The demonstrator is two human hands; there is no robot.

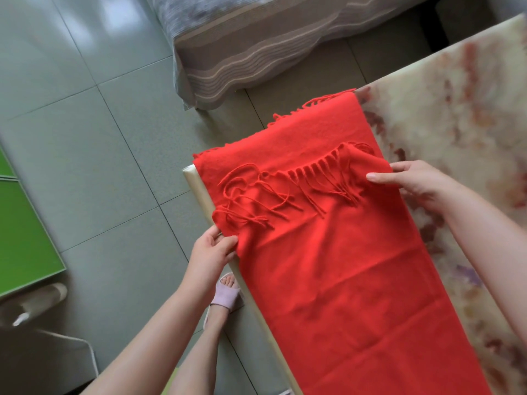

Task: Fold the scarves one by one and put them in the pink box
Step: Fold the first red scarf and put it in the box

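Currently, the long red woollen scarf with tasselled ends (342, 266) lies lengthwise on the cream-edged table with the mottled beige and rust top (456, 124), running along its left rim. One end is folded back over the body of the scarf, so that its fringe of red tassels (313, 183) rests on the lower layer. The far fringe (313, 104) hangs over the far table edge.

The left hand (209, 256) is at the left rim of the table. Its thumb and fingers are closed together on the left edge of the folded-over layer, pinching the cloth just below the loose tassels. The right hand (416, 181) is at the opposite edge of the same layer. It grips the right corner of the fold, with one digit lying flat on top of the cloth and the others curled behind it. The folded layer spans the gap between the two hands.

Below the table lies a grey tiled floor (85, 109). A foot in a pale pink slipper (225, 295) stands just beside the table rim.
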